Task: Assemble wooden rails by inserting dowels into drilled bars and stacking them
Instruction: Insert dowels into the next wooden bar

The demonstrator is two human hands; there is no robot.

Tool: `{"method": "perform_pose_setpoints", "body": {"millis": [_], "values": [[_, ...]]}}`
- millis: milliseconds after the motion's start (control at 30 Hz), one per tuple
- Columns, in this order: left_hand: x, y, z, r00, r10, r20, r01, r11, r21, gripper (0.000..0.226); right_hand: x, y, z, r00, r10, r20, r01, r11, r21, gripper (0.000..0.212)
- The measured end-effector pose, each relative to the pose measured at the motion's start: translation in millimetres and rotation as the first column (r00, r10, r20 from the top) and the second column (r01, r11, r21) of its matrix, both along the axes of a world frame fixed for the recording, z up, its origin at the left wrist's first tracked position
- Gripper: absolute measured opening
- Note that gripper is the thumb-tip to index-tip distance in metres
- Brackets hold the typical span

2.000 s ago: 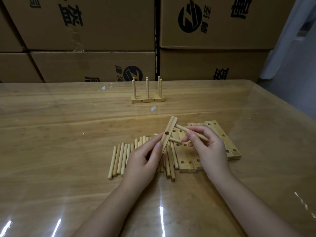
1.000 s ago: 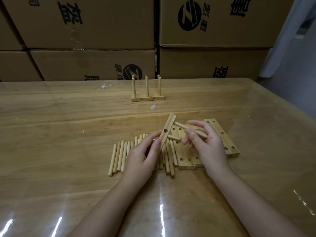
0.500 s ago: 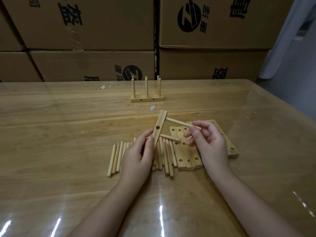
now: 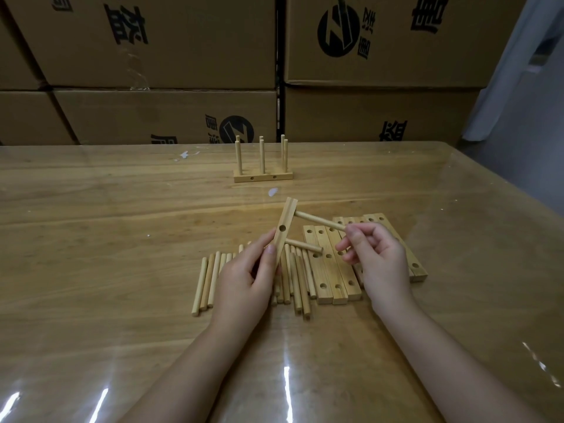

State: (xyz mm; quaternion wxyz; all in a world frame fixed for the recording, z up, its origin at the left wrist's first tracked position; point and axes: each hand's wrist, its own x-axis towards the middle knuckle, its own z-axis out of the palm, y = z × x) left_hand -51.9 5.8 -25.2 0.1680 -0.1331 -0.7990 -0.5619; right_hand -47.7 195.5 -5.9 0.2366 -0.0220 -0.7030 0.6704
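My left hand point(image 4: 244, 279) grips a drilled wooden bar point(image 4: 284, 228), held tilted above the table. Two dowels stick out of its right face. The upper dowel point(image 4: 317, 221) is pinched at its free end by my right hand point(image 4: 377, 257); the lower dowel point(image 4: 303, 245) stands free in the bar. An open hole shows on the bar's near face. Loose dowels point(image 4: 213, 276) lie in a row under my left hand. Several drilled bars point(image 4: 331, 279) lie flat side by side under my right hand.
A finished rail piece point(image 4: 263, 176) with several upright dowels stands farther back on the wooden table point(image 4: 106, 239). Stacked cardboard boxes point(image 4: 164, 117) wall off the far edge. The table's right edge runs diagonally beside a pale curtain point(image 4: 525, 71).
Both hands lifted the bar slightly and shifted it left. The upper dowel now sits in the bar's top hole, with my right hand still at its end.
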Motion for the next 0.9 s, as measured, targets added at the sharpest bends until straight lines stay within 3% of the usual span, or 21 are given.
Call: {"method": "perform_pose_setpoints", "body": {"millis": [467, 900], "values": [[1.5, -0.1, 2.2, 0.997, 0.033, -0.073, -0.041, 0.993, -0.111, 0.033, -1.3, 1.8, -1.3, 1.0, -0.006, 0.004, 0.006, 1.0, -0.006, 0.011], [2.9, 0.9, 5.3, 0.997, 0.03, -0.071, -0.038, 0.994, -0.106, 0.033, -0.3, 1.0, -4.8, 0.999, -0.047, -0.007, 0.048, 0.996, 0.073, 0.015]]}}
